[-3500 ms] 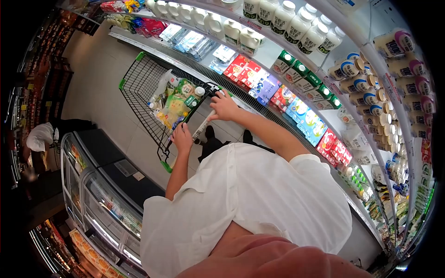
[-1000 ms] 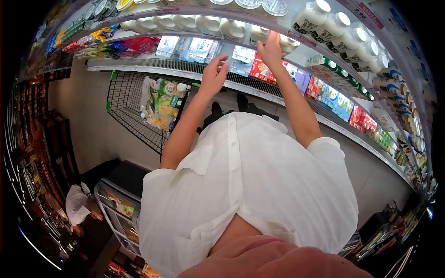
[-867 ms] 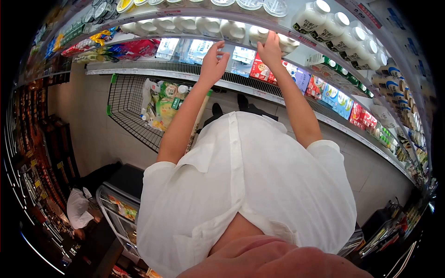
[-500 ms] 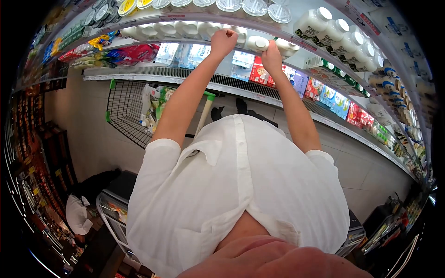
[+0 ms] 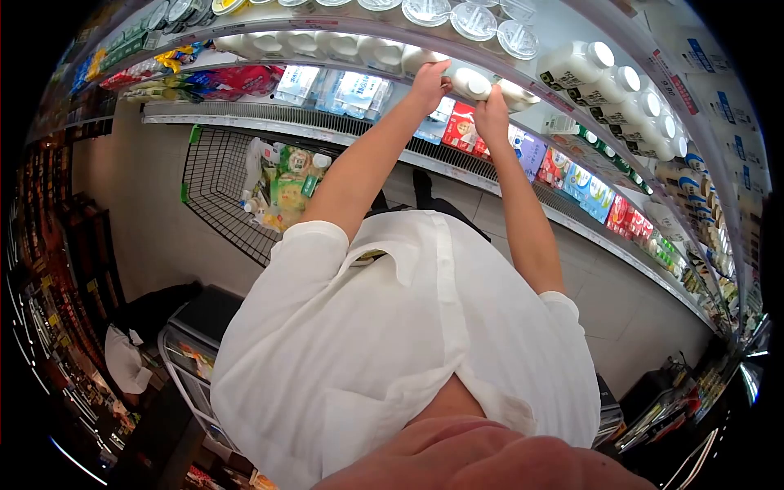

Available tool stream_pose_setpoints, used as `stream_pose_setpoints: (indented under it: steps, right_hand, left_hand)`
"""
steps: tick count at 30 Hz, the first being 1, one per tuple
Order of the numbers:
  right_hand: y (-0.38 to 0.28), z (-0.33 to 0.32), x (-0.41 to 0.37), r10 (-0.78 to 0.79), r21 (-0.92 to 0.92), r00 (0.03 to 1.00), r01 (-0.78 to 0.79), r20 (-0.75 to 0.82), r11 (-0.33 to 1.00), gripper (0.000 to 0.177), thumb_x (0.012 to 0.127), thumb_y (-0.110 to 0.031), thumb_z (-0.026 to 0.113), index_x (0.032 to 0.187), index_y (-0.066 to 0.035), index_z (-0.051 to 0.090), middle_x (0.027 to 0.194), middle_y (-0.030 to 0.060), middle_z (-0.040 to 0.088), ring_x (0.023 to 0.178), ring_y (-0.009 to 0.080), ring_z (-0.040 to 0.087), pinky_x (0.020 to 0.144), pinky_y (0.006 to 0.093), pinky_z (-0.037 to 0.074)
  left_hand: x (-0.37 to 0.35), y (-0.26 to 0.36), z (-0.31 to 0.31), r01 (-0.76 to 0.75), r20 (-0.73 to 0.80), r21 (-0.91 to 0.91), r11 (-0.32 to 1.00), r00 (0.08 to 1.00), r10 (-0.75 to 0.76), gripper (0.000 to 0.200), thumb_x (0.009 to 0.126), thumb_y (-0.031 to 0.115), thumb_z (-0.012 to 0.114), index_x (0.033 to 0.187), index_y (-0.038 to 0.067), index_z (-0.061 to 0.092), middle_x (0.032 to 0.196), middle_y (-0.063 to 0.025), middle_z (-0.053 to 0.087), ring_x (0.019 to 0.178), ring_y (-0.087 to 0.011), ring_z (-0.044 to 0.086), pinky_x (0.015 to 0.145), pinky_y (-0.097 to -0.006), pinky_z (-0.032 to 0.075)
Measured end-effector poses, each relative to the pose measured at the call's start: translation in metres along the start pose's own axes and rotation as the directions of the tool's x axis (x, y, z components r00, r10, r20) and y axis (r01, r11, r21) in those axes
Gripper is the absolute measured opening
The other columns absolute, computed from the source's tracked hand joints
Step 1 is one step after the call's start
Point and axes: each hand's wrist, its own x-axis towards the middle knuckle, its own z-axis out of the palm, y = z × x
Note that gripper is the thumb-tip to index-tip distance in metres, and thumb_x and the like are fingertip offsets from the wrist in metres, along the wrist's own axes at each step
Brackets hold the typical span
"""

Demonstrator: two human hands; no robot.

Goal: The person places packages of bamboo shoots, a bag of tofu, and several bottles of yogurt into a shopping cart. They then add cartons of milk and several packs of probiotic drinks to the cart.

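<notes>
A white bottle point(image 5: 471, 82) with a white cap sits at the front of the middle shelf, between my two hands. My left hand point(image 5: 429, 87) is closed, its curled fingertips at the left side of this bottle; just above it is the end of another white bottle point(image 5: 419, 57). On the right side, my right hand point(image 5: 492, 117) is closed with thumb and fingers at the bottle's cap end. A further white bottle point(image 5: 518, 94) lies right behind those fingers. The undersides of my fingers are hidden.
Clear-lidded cups point(image 5: 474, 23) line the shelf above. Large white bottles point(image 5: 600, 72) stand to the right. Below are boxed cartons point(image 5: 462, 128) and bags. A shopping cart point(image 5: 220, 163) with groceries is at my left; another person point(image 5: 127, 359) is behind.
My left hand has moved right and down, up to the white bottle. My right hand has shifted slightly right and down. The view has turned a little, showing more of the cart's groceries.
</notes>
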Motion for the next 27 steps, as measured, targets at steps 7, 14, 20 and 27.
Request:
stream_pose_setpoints:
  steps: [7, 14, 20, 27]
  right_hand:
    - [0.009, -0.01, -0.013, -0.008, 0.128, 0.992, -0.008, 0.126, 0.992, 0.019, 0.099, -0.011, 0.071, 0.111, 0.003, 0.064, 0.109, 0.0269, 0.072, 0.099, 0.0453, 0.071, 0.087, 0.0502, 0.056]
    - [0.017, -0.016, -0.033, -0.223, 0.13, 0.936, 0.194, 0.271, 0.972, 0.027, 0.089, -0.007, 0.081, 0.114, 0.001, 0.075, 0.117, 0.0181, 0.072, 0.109, 0.0366, 0.072, 0.097, 0.044, 0.056]
    - [-0.016, -0.022, -0.012, -0.044, 0.411, 0.911, -0.142, 0.41, 0.901, 0.028, 0.098, -0.004, 0.081, 0.123, 0.007, 0.077, 0.117, 0.0114, 0.081, 0.106, 0.0179, 0.075, 0.093, 0.033, 0.059]
    - [-0.151, -0.013, -0.061, -0.094, 0.342, 0.757, -0.178, 0.647, 0.923, 0.034, 0.098, -0.004, 0.081, 0.13, 0.006, 0.076, 0.121, 0.012, 0.08, 0.109, 0.0177, 0.075, 0.096, 0.0325, 0.058]
  left_hand:
    - [-0.025, 0.005, 0.009, -0.158, -0.073, -0.037, 0.987, 0.985, 0.155, 0.026, 0.103, 0.027, 0.079, 0.115, 0.008, 0.066, 0.1, -0.0003, 0.063, 0.086, -0.0149, 0.062, 0.075, -0.0324, 0.054]
    - [-0.126, 0.04, -0.038, -0.099, -0.024, 0.523, 0.847, 0.991, 0.131, 0.04, 0.101, 0.023, 0.08, 0.133, 0.001, 0.072, 0.118, -0.0079, 0.074, 0.104, -0.015, 0.07, 0.088, -0.0331, 0.058]
    - [-0.267, 0.08, -0.083, -0.15, -0.088, 0.528, 0.836, 0.969, 0.229, 0.052, 0.098, 0.024, 0.083, 0.143, -0.001, 0.069, 0.132, -0.011, 0.076, 0.117, -0.0184, 0.072, 0.104, -0.0353, 0.056]
    - [-0.407, 0.095, -0.205, -0.268, -0.299, 0.501, 0.823, 0.839, 0.455, 0.052, 0.099, 0.026, 0.084, 0.142, -0.001, 0.07, 0.125, -0.009, 0.078, 0.11, -0.0163, 0.072, 0.098, -0.0342, 0.057]
